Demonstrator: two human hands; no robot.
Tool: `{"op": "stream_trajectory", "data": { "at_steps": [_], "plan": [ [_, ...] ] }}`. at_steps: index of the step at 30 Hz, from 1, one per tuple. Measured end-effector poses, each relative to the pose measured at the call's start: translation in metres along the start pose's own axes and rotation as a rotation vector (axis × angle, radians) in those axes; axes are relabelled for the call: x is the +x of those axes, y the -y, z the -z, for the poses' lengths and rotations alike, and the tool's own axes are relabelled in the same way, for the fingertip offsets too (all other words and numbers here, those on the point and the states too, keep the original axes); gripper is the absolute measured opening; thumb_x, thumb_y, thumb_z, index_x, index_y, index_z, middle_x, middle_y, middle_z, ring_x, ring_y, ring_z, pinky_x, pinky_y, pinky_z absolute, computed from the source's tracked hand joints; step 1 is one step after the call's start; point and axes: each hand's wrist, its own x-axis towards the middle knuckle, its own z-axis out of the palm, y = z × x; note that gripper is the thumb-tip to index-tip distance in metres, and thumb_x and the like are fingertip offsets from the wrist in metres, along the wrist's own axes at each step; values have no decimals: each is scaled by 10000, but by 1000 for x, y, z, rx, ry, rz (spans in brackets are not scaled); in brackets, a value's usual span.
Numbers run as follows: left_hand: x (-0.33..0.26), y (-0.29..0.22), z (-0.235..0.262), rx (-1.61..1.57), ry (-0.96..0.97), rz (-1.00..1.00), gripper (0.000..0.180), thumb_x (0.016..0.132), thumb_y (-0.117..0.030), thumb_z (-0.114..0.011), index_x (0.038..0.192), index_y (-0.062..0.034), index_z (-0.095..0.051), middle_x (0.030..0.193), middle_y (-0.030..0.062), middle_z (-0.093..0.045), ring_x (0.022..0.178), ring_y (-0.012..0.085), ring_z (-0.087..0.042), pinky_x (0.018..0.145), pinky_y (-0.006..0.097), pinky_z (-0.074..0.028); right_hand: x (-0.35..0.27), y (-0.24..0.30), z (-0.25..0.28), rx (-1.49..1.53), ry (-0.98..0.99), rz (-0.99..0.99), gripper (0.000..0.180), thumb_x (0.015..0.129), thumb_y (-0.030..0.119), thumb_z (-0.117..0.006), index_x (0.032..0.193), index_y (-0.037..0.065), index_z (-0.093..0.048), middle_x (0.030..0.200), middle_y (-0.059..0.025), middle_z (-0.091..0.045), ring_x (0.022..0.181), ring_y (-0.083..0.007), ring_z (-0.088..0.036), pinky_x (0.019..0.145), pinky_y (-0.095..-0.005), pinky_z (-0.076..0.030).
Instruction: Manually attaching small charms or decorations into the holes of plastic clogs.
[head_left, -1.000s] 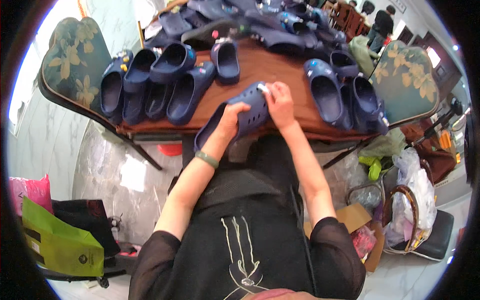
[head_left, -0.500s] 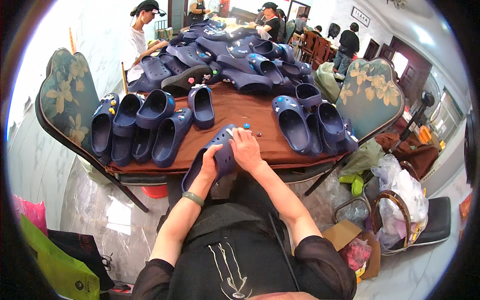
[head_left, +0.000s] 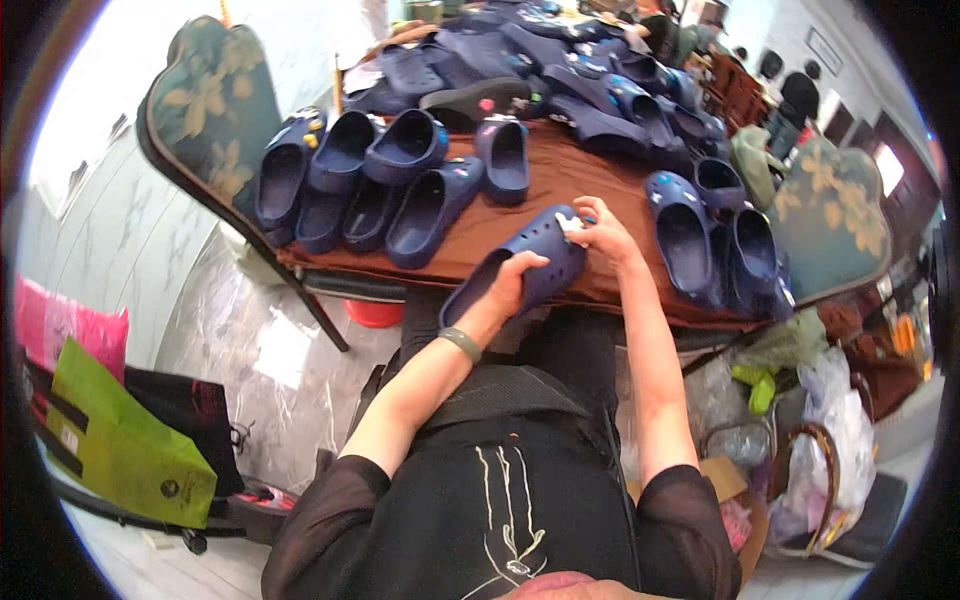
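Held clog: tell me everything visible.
The held clog is navy blue, matte, apparently moulded foam or rubber, with round holes through its upper and a white piece near the toe. It slants toe up and away to the right, its open foot end toward the person, above the near edge of the brown-covered table. The left hand grips its side, thumb over the upper; the right hand's fingers are at the white piece. Its sole is hidden.

Down left we spot a green bag [head_left: 130,445] near a pink package [head_left: 72,322]; right, a whitish plastic bag [head_left: 842,435] tops a black seat [head_left: 882,515]!
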Motion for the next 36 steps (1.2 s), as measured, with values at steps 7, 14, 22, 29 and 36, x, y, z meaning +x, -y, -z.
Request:
{"op": "stream_trajectory", "data": {
  "at_steps": [7, 14, 22, 29, 36],
  "plan": [
    [-14, -4, 30, 56, -26, 21, 520, 712, -223, -519, 1170, 21, -488, 1034, 150, -603, 888, 241, -619, 777, 326, -509, -6, 17, -43, 251, 40, -129, 610, 604, -127, -634, 1188, 37, -563, 1028, -50, -604, 888, -138, -568, 784, -264, -442],
    [-17, -2, 11, 19, 13, -80, 418, 741, -181, -500, 1113, 7, -521, 990, 110, -604, 832, 193, -608, 751, 286, -492, -18, 17, -40, 218, 45, -143, 601, 644, -93, -651, 1219, 41, -542, 1070, -53, -595, 938, -144, -551, 826, -260, -426],
    [-16, -5, 7, 27, 45, -40, 416, 734, -175, -496, 1104, 10, -527, 967, 103, -608, 805, 198, -608, 729, 289, -494, -21, 15, -28, 82, 213, -6, 584, 836, 200, -641, 1335, 44, -381, 912, 33, -500, 831, -72, -463, 764, -215, -370],
    [-4, 5, 25, 19, -58, -50, 326, 751, -191, -499, 979, 27, -581, 900, 95, -623, 776, 174, -602, 732, 269, -485, -18, 4, -57, 152, -3, 16, 498, 834, 172, -624, 1260, 5, -428, 842, 14, -506, 770, -71, -463, 698, -214, -381],
    [-11, 3, 25, 40, -65, -45, 311, 763, -194, -494, 964, 24, -585, 900, 104, -626, 786, 181, -610, 726, 280, -494, -22, -4, -62, 71, -183, 43, 451, 849, 175, -604, 1249, 24, -462, 935, -11, -543, 846, -99, -503, 781, -235, -403]
  ]
}}
